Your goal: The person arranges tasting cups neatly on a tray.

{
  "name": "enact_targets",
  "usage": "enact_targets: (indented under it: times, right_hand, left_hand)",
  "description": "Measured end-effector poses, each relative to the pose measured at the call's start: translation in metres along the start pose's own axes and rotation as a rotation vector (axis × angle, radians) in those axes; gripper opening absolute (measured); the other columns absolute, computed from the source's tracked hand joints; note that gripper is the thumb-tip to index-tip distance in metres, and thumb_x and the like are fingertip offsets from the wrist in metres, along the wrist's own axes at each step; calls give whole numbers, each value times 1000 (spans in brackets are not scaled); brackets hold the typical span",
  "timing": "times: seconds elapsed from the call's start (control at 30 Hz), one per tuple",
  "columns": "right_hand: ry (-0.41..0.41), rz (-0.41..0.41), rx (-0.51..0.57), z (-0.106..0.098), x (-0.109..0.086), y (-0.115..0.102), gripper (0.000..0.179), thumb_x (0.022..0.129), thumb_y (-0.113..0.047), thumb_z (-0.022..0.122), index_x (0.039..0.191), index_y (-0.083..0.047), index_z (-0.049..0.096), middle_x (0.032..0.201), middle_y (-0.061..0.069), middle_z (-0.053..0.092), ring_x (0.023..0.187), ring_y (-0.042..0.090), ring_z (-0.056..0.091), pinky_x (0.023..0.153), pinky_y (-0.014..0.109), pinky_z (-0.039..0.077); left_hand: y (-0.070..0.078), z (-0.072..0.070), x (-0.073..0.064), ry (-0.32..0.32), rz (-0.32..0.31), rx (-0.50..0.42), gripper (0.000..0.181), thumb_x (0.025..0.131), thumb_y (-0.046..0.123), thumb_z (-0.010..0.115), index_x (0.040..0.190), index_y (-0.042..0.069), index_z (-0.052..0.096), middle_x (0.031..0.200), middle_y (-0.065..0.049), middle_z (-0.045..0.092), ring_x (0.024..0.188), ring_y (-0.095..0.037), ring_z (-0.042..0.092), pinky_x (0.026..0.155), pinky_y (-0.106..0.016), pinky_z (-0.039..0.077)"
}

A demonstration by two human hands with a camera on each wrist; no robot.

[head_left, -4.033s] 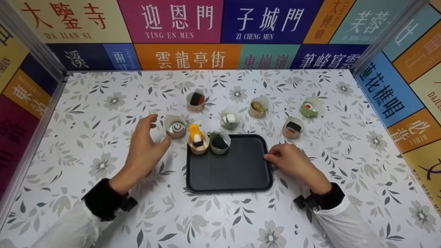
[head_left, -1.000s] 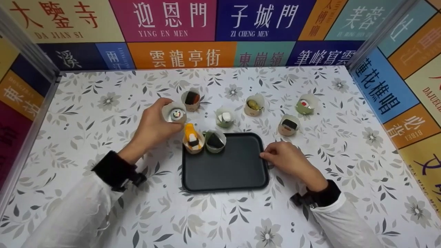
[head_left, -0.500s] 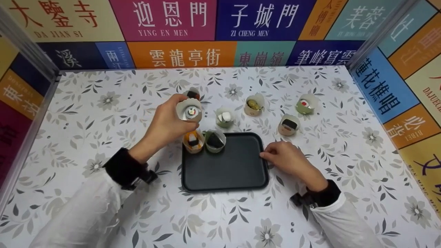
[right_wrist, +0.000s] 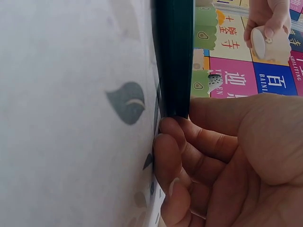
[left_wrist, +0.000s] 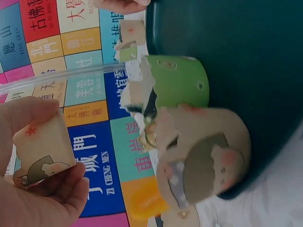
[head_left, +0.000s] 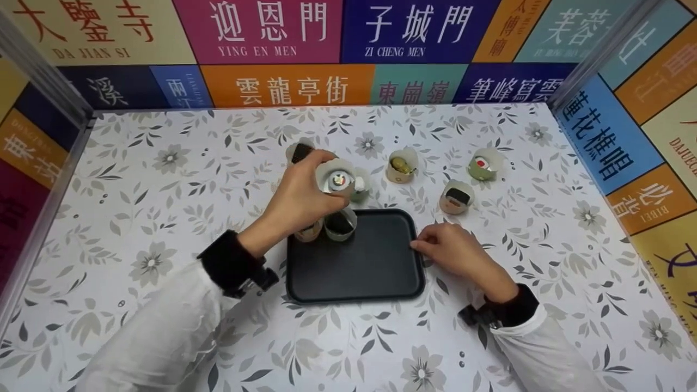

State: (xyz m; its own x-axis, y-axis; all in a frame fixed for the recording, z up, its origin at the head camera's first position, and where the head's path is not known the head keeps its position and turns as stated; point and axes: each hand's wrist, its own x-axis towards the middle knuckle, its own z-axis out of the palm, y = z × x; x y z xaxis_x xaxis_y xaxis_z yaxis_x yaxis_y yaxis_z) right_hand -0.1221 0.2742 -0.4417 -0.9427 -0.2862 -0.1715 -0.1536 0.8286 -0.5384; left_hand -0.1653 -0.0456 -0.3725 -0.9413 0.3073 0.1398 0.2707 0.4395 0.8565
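My left hand grips a beige paper cup with a round sushi roll inside. It holds the cup raised beyond the back edge of the black tray, thumb on the near side. At the tray's right edge, my right hand pinches the rim, its thumb on top and fingers curled beneath. A green paper cup with a dark triangular rice ball stands on the tray's back left. Beside it is a beige paper cup, partly hidden by my left wrist.
Behind the tray stand a dark-topped cup and a white-topped cup, both partly covered. Rightward are cups with olive-green food, a black-banded piece and a red-and-white piece. Printed panels wall the flowered table.
Over the last seconds my left hand has taken hold of the sushi-roll cup, lifted it and carried it rightward, past the dark-topped cup. My right hand stays at the tray's edge.
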Motion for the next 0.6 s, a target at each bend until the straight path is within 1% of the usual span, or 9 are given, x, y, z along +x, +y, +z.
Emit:
enact_targets:
  times: [0.1,0.2,0.3,0.47,0.53,0.6]
  right_hand:
    - [0,-2,3,0,0,1,20,99,-28,73,82,-17,73,70,-8,64,67,13,59,67,37,45]
    - [1,-3,5,1,0,1,20,99,-27,73,82,-17,73,70,-8,64,67,13,59,67,37,45]
    - [1,-3,9,1,0,1,20,99,-27,73,81,-17,73,70,-8,64,67,13,59,67,36,45]
    - [2,-1,10,1,0,0,21,99,-27,73,81,-17,73,70,-8,63,66,14,58,65,36,44]
    - [5,-7,9,1,0,0,21,99,-26,73,80,-17,72,69,-8,63,66,14,58,66,36,44]
    - [8,-11,8,1,0,0,21,99,-26,73,80,-17,72,69,-8,63,66,14,57,66,36,44]
  left_hand:
    - [2,11,2,-17,25,-4,61,80,9,85,135,5,59,115,-6,68,99,-20,63,87,-37,51]
    - [4,21,4,-52,30,-19,61,80,8,85,134,4,59,116,-6,67,100,-20,63,88,-36,51]
    - [7,31,6,-102,9,-9,66,80,9,85,140,6,57,120,-6,67,100,-19,63,87,-35,52]
    - [9,46,12,-160,7,37,75,78,10,86,146,4,55,129,-10,66,103,-19,63,91,-33,51]
    - [9,51,14,-167,25,43,73,76,9,86,143,2,57,127,-11,66,103,-20,63,92,-33,51]
    - [7,55,16,-177,34,45,70,76,8,86,140,3,58,123,-10,67,102,-21,63,89,-33,51]
